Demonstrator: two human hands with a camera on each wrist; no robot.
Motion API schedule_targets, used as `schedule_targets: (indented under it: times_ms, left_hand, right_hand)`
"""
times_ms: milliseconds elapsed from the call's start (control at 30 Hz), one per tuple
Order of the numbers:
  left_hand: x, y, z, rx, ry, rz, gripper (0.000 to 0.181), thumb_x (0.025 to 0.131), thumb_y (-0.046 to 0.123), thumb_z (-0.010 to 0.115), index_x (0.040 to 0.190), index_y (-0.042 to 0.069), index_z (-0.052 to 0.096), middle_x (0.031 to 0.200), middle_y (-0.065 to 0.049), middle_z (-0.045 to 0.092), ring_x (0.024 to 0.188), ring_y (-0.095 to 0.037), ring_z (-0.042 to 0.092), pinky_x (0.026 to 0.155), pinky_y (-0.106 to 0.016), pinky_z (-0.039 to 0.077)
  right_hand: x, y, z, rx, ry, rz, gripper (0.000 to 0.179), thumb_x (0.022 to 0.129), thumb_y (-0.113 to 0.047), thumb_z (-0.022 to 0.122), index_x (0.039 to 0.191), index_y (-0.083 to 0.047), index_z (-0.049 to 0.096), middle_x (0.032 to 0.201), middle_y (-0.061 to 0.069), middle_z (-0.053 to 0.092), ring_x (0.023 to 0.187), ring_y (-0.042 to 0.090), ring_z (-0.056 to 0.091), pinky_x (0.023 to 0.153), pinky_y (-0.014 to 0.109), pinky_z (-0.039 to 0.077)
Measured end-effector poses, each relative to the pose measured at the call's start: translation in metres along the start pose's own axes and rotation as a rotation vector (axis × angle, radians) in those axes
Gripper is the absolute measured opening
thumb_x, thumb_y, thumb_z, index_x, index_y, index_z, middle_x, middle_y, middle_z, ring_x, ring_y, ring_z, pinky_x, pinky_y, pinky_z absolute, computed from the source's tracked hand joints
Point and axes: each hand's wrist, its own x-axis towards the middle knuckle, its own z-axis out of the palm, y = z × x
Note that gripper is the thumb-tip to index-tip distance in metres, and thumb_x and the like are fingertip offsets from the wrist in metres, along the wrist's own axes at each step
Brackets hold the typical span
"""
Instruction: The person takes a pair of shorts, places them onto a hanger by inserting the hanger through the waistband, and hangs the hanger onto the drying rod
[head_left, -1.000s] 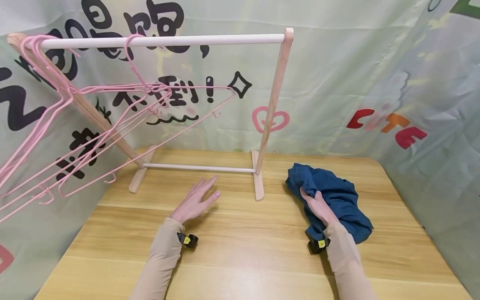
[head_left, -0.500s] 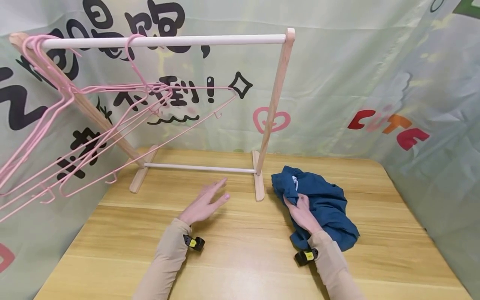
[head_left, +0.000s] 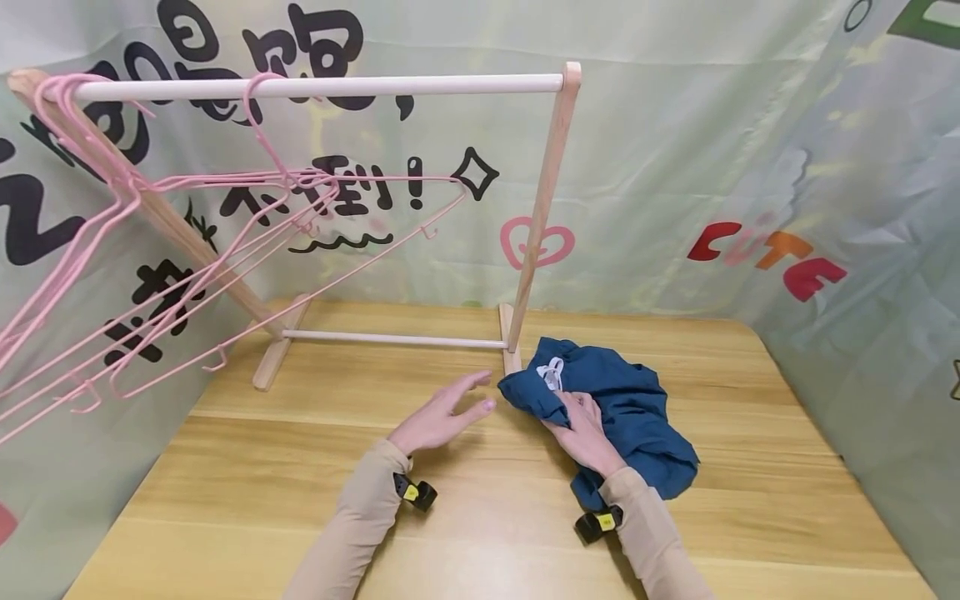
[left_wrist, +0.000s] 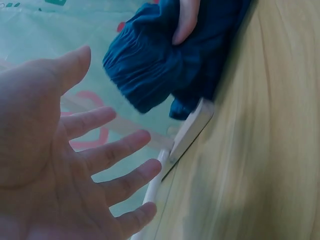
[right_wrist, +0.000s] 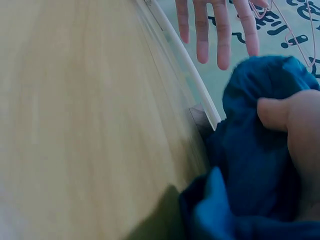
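Observation:
A crumpled dark blue garment (head_left: 626, 417) lies bunched on the table, to the right of the rack. One edge is gathered like an elastic waistband (left_wrist: 142, 60), and a white cord or tag (head_left: 551, 373) shows inside it. My right hand (head_left: 587, 433) grips the garment near that edge, which it lifts a little; in the right wrist view the thumb (right_wrist: 274, 113) presses on the cloth. Just left of the garment my left hand (head_left: 442, 414) hovers with spread fingers, touching nothing. Its palm and fingers (left_wrist: 117, 150) are plain in the left wrist view.
A wooden rack with a white top rail (head_left: 420, 86) stands at the back left. Several pink hangers (head_left: 262, 179) hang on its left part and jut toward me. The rack's right foot (head_left: 512, 360) is beside the cloth. Printed curtains (head_left: 637, 167) enclose the table (head_left: 465, 517).
My right hand has pulled the garment leftward and toward me, up to the rack's right foot. The white cord or tag has come into sight. My left hand has moved right, closer to it.

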Motion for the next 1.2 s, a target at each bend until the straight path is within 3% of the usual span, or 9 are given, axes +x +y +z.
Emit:
schedule_targets:
  times_ms: [167, 333, 467, 633, 733, 900, 1067, 1200]
  left_hand:
    - [0.001, 0.001, 0.006, -0.001, -0.016, 0.006, 0.054, 0.103, 0.044, 0.054, 0.147, 0.013, 0.049, 0.155, -0.010, 0.048, 0.146, -0.031, 0.042, 0.119, -0.052, 0.034]
    - [0.001, 0.000, 0.008, -0.016, -0.026, 0.039, 0.046, 0.100, 0.037, 0.061, 0.135, 0.007, 0.060, 0.145, -0.014, 0.058, 0.138, -0.031, 0.051, 0.116, -0.051, 0.039]
    - [0.002, -0.001, 0.008, -0.022, -0.019, 0.097, 0.023, 0.101, 0.027, 0.061, 0.110, 0.007, 0.068, 0.112, -0.008, 0.071, 0.109, -0.019, 0.064, 0.103, -0.040, 0.050]
    - [0.003, -0.001, 0.006, -0.018, 0.054, 0.070, 0.019, 0.101, 0.022, 0.061, 0.087, 0.011, 0.067, 0.083, 0.003, 0.063, 0.079, -0.008, 0.056, 0.078, -0.021, 0.048]
    - [0.001, 0.002, 0.003, -0.051, 0.072, 0.031, 0.018, 0.100, 0.023, 0.062, 0.087, 0.012, 0.068, 0.082, 0.004, 0.063, 0.075, -0.006, 0.055, 0.073, -0.019, 0.045]
    - [-0.001, 0.005, -0.002, -0.178, 0.053, 0.013, 0.014, 0.099, 0.016, 0.061, 0.099, 0.004, 0.068, 0.094, -0.007, 0.069, 0.084, -0.007, 0.061, 0.077, -0.020, 0.051]
    - [-0.003, 0.005, -0.008, -0.239, 0.041, 0.047, 0.019, 0.097, 0.007, 0.056, 0.111, -0.003, 0.063, 0.107, -0.018, 0.069, 0.097, -0.011, 0.062, 0.086, -0.022, 0.052]
    - [-0.004, 0.005, -0.013, -0.230, 0.092, 0.084, 0.025, 0.095, 0.004, 0.049, 0.115, -0.004, 0.061, 0.107, -0.019, 0.069, 0.094, -0.009, 0.059, 0.087, -0.022, 0.049]
  right_hand:
    - [-0.002, -0.002, 0.000, -0.021, -0.011, -0.085, 0.047, 0.094, -0.020, 0.064, 0.137, -0.002, 0.056, 0.127, 0.021, 0.059, 0.125, 0.039, 0.038, 0.113, 0.063, 0.019]
    - [-0.004, -0.009, 0.000, -0.033, -0.041, -0.090, 0.050, 0.094, -0.022, 0.065, 0.139, -0.001, 0.055, 0.135, 0.023, 0.059, 0.126, 0.039, 0.040, 0.113, 0.064, 0.020]
    - [-0.003, -0.014, 0.001, -0.080, -0.069, -0.083, 0.057, 0.095, -0.027, 0.066, 0.143, 0.001, 0.052, 0.139, 0.023, 0.056, 0.128, 0.039, 0.040, 0.112, 0.064, 0.022]
    - [-0.004, -0.017, -0.003, -0.088, -0.089, -0.067, 0.067, 0.094, -0.043, 0.066, 0.144, -0.002, 0.051, 0.142, 0.020, 0.055, 0.131, 0.038, 0.040, 0.113, 0.064, 0.024]
    - [-0.004, -0.017, -0.009, -0.062, -0.107, -0.064, 0.069, 0.094, -0.047, 0.066, 0.144, -0.002, 0.051, 0.143, 0.019, 0.055, 0.134, 0.037, 0.040, 0.115, 0.064, 0.024]
    - [-0.002, -0.014, -0.021, 0.015, -0.148, -0.088, 0.066, 0.096, -0.046, 0.063, 0.146, -0.005, 0.049, 0.147, 0.017, 0.052, 0.138, 0.039, 0.041, 0.114, 0.063, 0.030]
    - [0.005, -0.016, -0.033, 0.110, -0.156, -0.183, 0.049, 0.102, -0.038, 0.058, 0.142, -0.012, 0.054, 0.143, 0.013, 0.057, 0.134, 0.035, 0.052, 0.111, 0.056, 0.041]
    - [0.011, -0.021, -0.040, 0.126, -0.109, -0.226, 0.038, 0.104, -0.033, 0.055, 0.136, -0.014, 0.060, 0.131, 0.009, 0.065, 0.118, 0.026, 0.062, 0.101, 0.046, 0.050]
